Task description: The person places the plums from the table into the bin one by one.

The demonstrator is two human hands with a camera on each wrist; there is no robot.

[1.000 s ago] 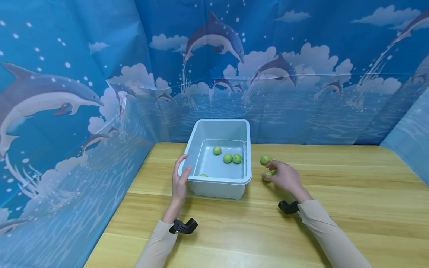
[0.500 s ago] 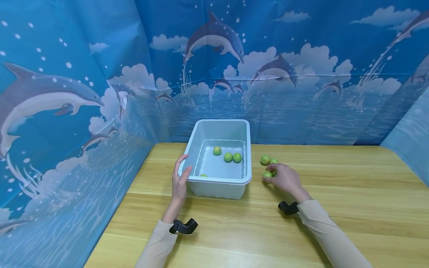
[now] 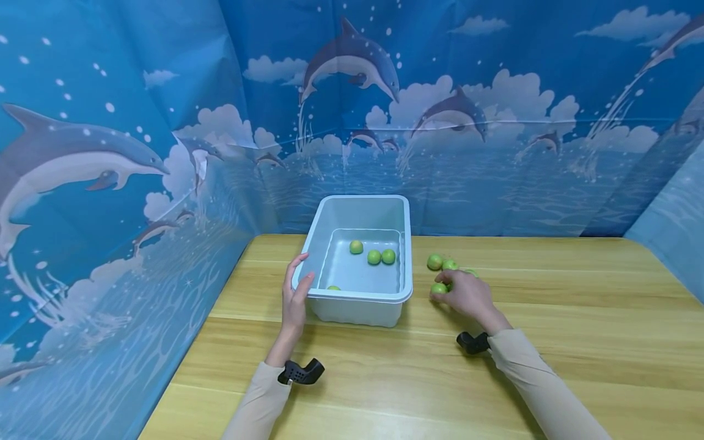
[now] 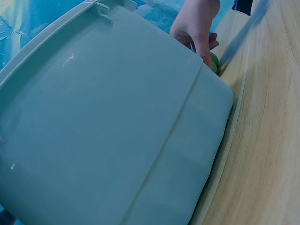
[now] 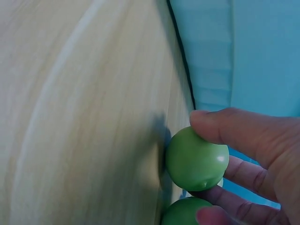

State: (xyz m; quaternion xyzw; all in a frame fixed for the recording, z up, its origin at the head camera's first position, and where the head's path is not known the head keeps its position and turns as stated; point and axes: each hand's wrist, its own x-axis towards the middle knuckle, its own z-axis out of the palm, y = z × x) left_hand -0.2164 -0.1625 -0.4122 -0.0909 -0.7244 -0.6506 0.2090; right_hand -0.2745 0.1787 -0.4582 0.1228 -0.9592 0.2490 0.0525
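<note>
A pale blue-grey plastic bin stands on the wooden table with several small round green fruits inside, one being a green fruit toward the back. My left hand grips its near left corner, thumb over the rim and fingers along the outer side. Right of the bin, my right hand pinches a green fruit low at the table, thumb on one side and fingers on the other. Just below it in the right wrist view sits another green fruit, partly hidden by a fingertip.
Several more loose fruits lie around the right hand, including a green fruit beyond the fingers. Blue dolphin-print sheeting hangs along the table's back and left side. The wooden table extends to the right.
My right thumb and fingers have settled around the near fruit, and the hand has shifted very slightly. More of the fruits behind it now show. The left hand and bin stay put.
</note>
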